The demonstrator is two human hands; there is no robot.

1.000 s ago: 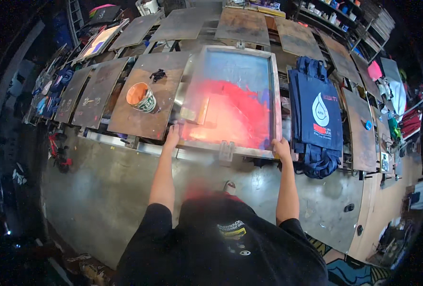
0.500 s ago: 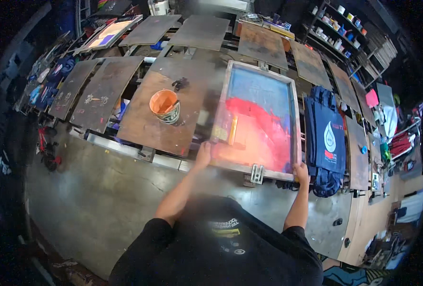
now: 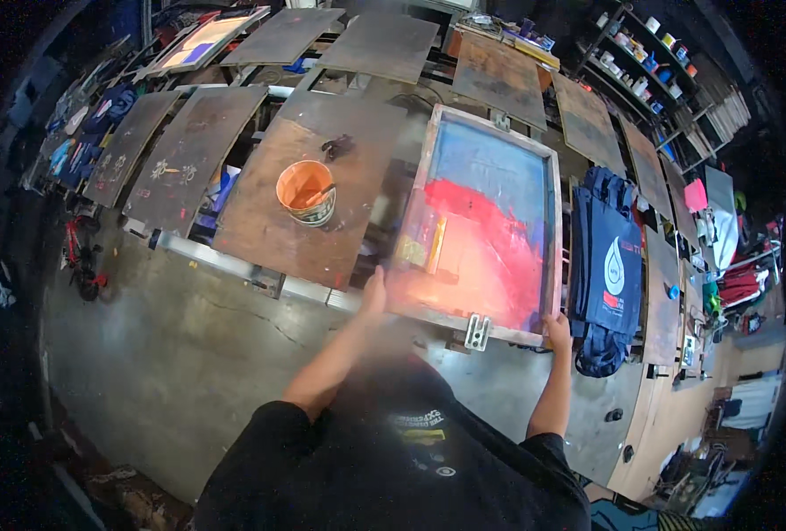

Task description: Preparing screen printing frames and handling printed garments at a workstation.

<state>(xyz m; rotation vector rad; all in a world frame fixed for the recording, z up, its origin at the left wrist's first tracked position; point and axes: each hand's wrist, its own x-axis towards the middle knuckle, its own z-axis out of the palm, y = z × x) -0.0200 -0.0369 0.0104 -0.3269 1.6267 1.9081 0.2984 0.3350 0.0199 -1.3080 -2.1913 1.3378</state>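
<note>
A wooden-framed printing screen (image 3: 486, 173) lies in front of me, its blue mesh smeared with red and orange ink. On the mesh, toward its left side, rests a squeegee (image 3: 436, 245) with a yellowish edge. My left hand (image 3: 374, 295) is at the frame's near left corner, partly blurred, its fingers apparently round the wood. The near right corner is gripped by my right hand (image 3: 557, 331), fingers closed on it. Between the hands a metal hinge clamp (image 3: 477, 333) sits on the near rail. To the right lies a dark blue tote bag (image 3: 607, 265) with a white drop print.
An orange-lined ink bucket (image 3: 306, 193) stands on a brown board (image 3: 278, 252) to the left, a small dark object (image 3: 338, 146) behind it. More printing boards (image 3: 380, 44) line the far row. Bottles fill a shelf (image 3: 645, 62) at the back right. Concrete floor (image 3: 172, 354) spreads nearer me.
The view has shifted slightly. Both hands stay at the same near corners of the printing screen, whose near right corner now appears a little lower.
</note>
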